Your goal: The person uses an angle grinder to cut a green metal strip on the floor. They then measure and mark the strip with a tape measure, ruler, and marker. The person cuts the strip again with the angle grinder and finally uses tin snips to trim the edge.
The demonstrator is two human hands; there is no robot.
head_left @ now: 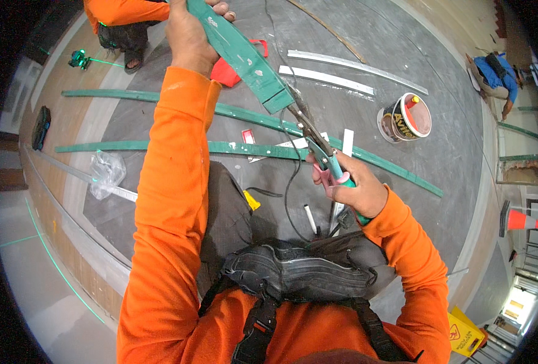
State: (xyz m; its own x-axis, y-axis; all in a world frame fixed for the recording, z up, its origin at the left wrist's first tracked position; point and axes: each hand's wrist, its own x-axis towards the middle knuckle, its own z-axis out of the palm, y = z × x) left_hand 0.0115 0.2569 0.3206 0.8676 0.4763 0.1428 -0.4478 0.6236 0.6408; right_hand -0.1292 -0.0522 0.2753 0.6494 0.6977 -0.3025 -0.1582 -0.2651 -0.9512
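My left hand (190, 39) is closed around a green painted metal channel (241, 57), held up at a slant toward the upper left. Its lower end meets the blades of the tin snips (310, 131), though I cannot tell how deep they bite. My right hand (363, 187) grips the snips by their pink and green handles. Two more long green channels (178, 146) lie across the dark floor beneath my arms. Among them are a white-and-red flat piece (248, 137), a white marker (310, 219) and a small yellow object (252, 201).
A paint bucket (391, 125) with a red-and-yellow handle inside stands to the right. White strips (326, 80) and a dark cable (294, 167) lie on the floor. A crouching co-worker (126, 30) is at upper left, near a green laser level (79, 59); another person (497, 76) bends at far right.
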